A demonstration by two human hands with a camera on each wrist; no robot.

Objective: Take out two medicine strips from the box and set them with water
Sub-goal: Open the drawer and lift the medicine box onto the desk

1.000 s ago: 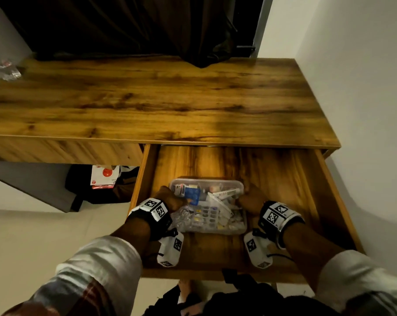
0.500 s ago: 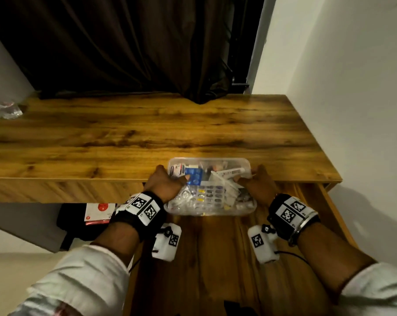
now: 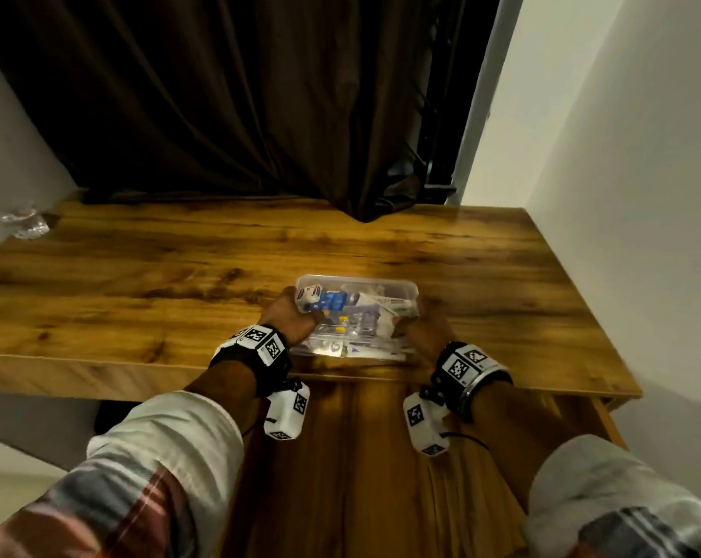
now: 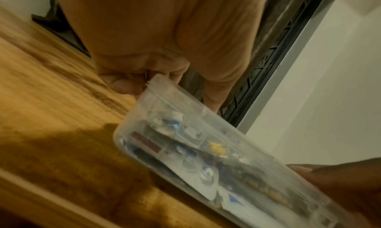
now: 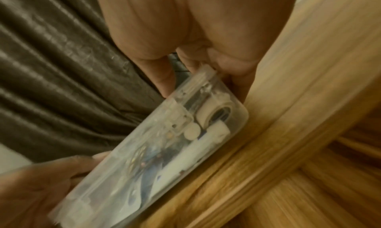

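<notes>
A clear plastic medicine box [image 3: 365,312] with its lid on is packed with strips, tubes and small packs. It is over the front edge of the wooden desk [image 3: 179,267]. My left hand [image 3: 290,320] grips its left end and my right hand [image 3: 425,330] grips its right end. In the left wrist view the box [image 4: 206,150] tilts just above the wood, with curled fingers [image 4: 123,84] at its corner. The right wrist view shows the box [image 5: 164,141] pinched at its top corner by my fingers [image 5: 233,65]. Whether it touches the desk I cannot tell.
A clear glass-like object [image 3: 22,221] stands at the desk's far left corner. The open drawer [image 3: 360,457] lies below my wrists. A dark curtain [image 3: 220,114] hangs behind the desk. A white wall [image 3: 622,195] closes the right side.
Both hands have lifted the box out of the drawer and carried it up and forward over the desk's front edge.
</notes>
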